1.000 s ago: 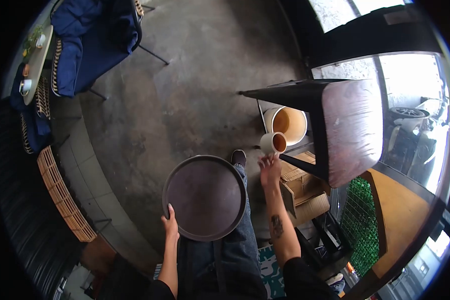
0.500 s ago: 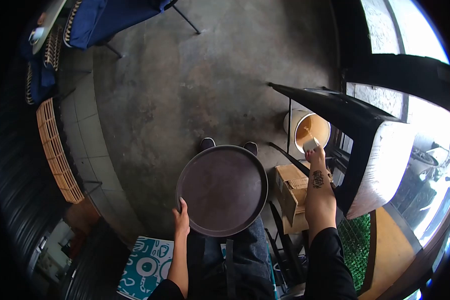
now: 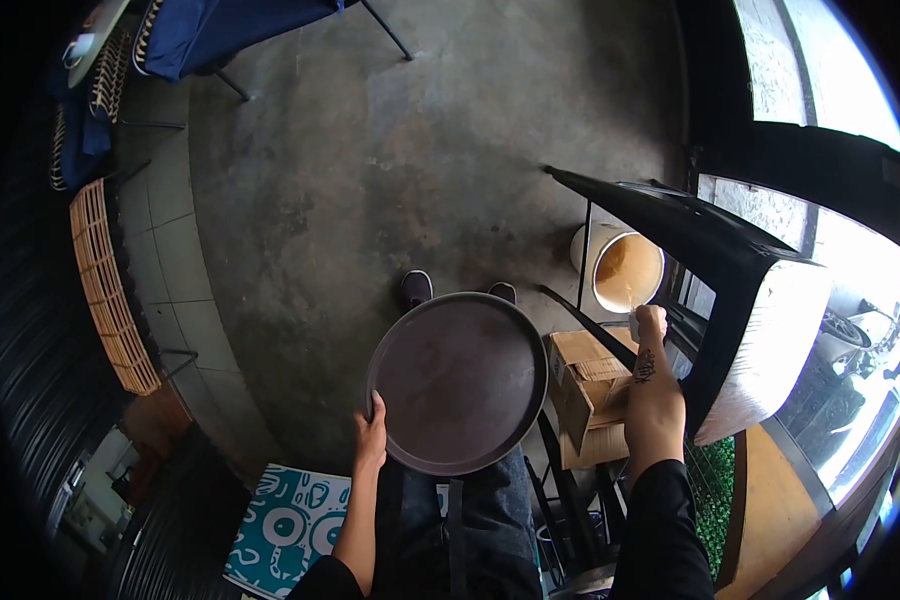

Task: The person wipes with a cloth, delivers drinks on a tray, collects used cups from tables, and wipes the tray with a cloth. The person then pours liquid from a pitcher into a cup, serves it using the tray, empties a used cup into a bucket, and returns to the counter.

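My left hand (image 3: 372,437) grips the rim of a round dark brown serving tray (image 3: 457,385), thumb on top and fingers underneath. The tray is held in front of my legs with nothing on it. At the right, my right hand (image 3: 652,322) is closed around a small white cup (image 3: 634,326), mostly hidden by the fingers. It is held at the near edge of a pale bucket (image 3: 582,254), which has brownish liquid inside. A thin pale streak shows in the bucket just beyond the cup.
An open cardboard box (image 3: 582,352) sits below the bucket. A black-framed chair (image 3: 690,225) stands over the bucket's right side. A teal patterned box (image 3: 288,525) is at lower left, a wicker panel (image 3: 110,290) at far left, and a blue chair (image 3: 240,35) at top left.
My right hand has drawn back toward me and turned, bringing the cup from over the bucket's opening to its near edge. The tray has shifted slightly right in view.
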`<state>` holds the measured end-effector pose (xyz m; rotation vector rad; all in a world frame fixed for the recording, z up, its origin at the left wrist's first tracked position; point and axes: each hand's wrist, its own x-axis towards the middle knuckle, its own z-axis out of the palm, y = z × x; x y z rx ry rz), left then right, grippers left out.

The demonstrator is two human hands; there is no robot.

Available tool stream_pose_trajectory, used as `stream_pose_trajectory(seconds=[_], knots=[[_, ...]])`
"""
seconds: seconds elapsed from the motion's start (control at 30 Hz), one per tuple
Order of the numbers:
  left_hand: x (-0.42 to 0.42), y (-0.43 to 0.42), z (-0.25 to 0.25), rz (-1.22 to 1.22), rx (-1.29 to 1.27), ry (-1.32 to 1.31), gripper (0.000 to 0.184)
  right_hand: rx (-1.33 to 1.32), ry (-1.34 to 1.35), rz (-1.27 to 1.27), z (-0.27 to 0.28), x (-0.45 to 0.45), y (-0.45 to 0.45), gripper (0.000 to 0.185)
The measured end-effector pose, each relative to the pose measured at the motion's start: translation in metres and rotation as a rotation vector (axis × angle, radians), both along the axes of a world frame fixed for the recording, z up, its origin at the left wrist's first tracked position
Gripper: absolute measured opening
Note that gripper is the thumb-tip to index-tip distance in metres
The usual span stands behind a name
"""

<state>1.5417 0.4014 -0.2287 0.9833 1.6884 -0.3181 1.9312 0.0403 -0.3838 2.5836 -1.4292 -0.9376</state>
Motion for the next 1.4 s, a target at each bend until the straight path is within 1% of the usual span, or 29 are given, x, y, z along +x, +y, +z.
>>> stream_pose_trajectory(seconds=[0.07, 0.13, 0.2, 0.23, 0.27, 0.37, 0.43, 0.47, 0.53, 0.57, 0.6, 0.67, 0.73, 0.77, 0.8, 0.83, 0.87, 0.93, 0.97, 1.03, 1.1, 1.13, 1.17, 1.23, 1.27, 1.3, 1.33, 1.37, 1.4], knots=[[-0.025, -0.004, -0.02, 0.006, -0.005, -0.021, 0.085, -0.069, 0.184, 0.303, 0.006, 0.003, 0.006, 0.034], [-0.03, -0.004, -0.022, 0.014, -0.014, -0.047, 0.086, -0.086, 0.318, 0.501, -0.006, 0.001, -0.003, 0.034], [-0.012, 0.001, -0.002, 0.026, -0.043, -0.022, 0.091, -0.217, 0.29, 0.746, -0.036, -0.012, -0.024, 0.035], [-0.006, 0.002, 0.003, 0.063, -0.065, -0.017, 0.092, -0.214, 0.32, 0.718, -0.026, -0.01, -0.013, 0.035], [-0.004, 0.001, 0.004, 0.068, -0.068, -0.025, 0.092, -0.268, 0.266, 0.842, -0.015, -0.017, -0.002, 0.031], [-0.01, 0.001, 0.005, 0.118, -0.089, 0.02, 0.093, -0.161, 0.286, 0.716, 0.014, -0.009, 0.024, 0.028], [-0.018, -0.007, -0.001, 0.219, -0.078, -0.063, 0.093, -0.103, 0.02, 0.564, 0.029, -0.01, 0.033, 0.028], [-0.022, -0.012, -0.003, 0.23, -0.077, -0.076, 0.093, -0.067, -0.078, 0.344, 0.036, -0.009, 0.04, 0.033], [-0.023, -0.017, -0.002, 0.31, -0.059, -0.106, 0.092, 0.06, -0.289, 0.166, 0.035, -0.01, 0.039, 0.04], [-0.024, -0.019, -0.001, 0.322, -0.055, -0.115, 0.092, 0.166, -0.475, 0.052, 0.037, -0.019, 0.042, 0.042], [-0.024, -0.022, 0.001, 0.383, -0.056, -0.123, 0.089, 0.301, -0.787, -0.106, 0.011, -0.029, 0.031, 0.039], [-0.031, -0.031, -0.001, 0.468, -0.047, -0.148, 0.086, 0.536, -0.86, -0.559, 0.02, -0.037, 0.041, 0.029], [-0.051, -0.037, -0.012, 0.566, -0.057, -0.286, 0.081, 0.727, -0.747, -0.571, 0.049, -0.055, 0.058, 0.032], [-0.047, -0.036, -0.001, 0.582, -0.03, -0.307, 0.081, 0.937, -0.763, -0.515, 0.067, -0.068, 0.066, 0.035], [-0.038, -0.037, 0.011, 0.602, 0.013, -0.223, 0.081, 1.153, -0.774, -0.454, 0.087, -0.081, 0.075, 0.039], [-0.032, -0.032, 0.023, 0.624, 0.054, -0.141, 0.08, 1.277, -0.772, -0.38, 0.107, -0.093, 0.089, 0.035], [-0.032, -0.024, 0.033, 0.644, 0.081, -0.172, 0.08, 1.399, -0.77, -0.299, 0.128, -0.104, 0.104, 0.031], [-0.032, -0.014, 0.051, 0.709, -0.037, -0.225, 0.082, 1.389, -0.705, -0.228, 0.179, -0.124, 0.147, 0.034], [-0.04, -0.011, 0.043, 0.726, -0.024, -0.273, 0.082, 1.418, -0.632, -0.138, 0.21, -0.133, 0.17, 0.036], [-0.064, -0.002, 0.011, 0.761, -0.146, -0.565, 0.082, 1.481, -0.518, 0.047, 0.259, -0.155, 0.203, 0.04], [-0.059, 0.016, 0.027, 0.759, -0.117, -0.637, 0.081, 1.588, -0.404, 0.252, 0.3, -0.173, 0.234, 0.042], [-0.058, 0.023, 0.037, 0.755, -0.096, -0.664, 0.08, 1.652, -0.332, 0.367, 0.322, -0.181, 0.251, 0.042], [-0.06, 0.033, 0.049, 0.773, -0.077, -0.707, 0.08, 1.668, -0.248, 0.371, 0.333, -0.192, 0.268, 0.042], [-0.062, 0.061, 0.078, 0.707, 0.023, -0.619, 0.078, 1.697, -0.07, 0.447, 0.359, -0.211, 0.305, 0.043], [-0.061, 0.077, 0.115, 0.727, 0.051, -0.662, 0.078, 1.714, -0.006, 0.474, 0.367, -0.223, 0.325, 0.044], [-0.061, 0.092, 0.166, 0.715, 0.053, -0.614, 0.077, 1.756, 0.004, 0.538, 0.368, -0.238, 0.343, 0.045], [-0.067, 0.107, 0.196, 0.71, 0.057, -0.557, 0.076, 1.797, 0.025, 0.6, 0.368, -0.252, 0.361, 0.046], [-0.081, 0.124, 0.203, 0.746, 0.093, -0.578, 0.076, 1.715, 0.081, 0.752, 0.376, -0.264, 0.378, 0.049], [-0.099, 0.136, 0.206, 0.781, 0.091, -0.637, 0.075, 1.743, 0.114, 0.796, 0.383, -0.28, 0.395, 0.049]])
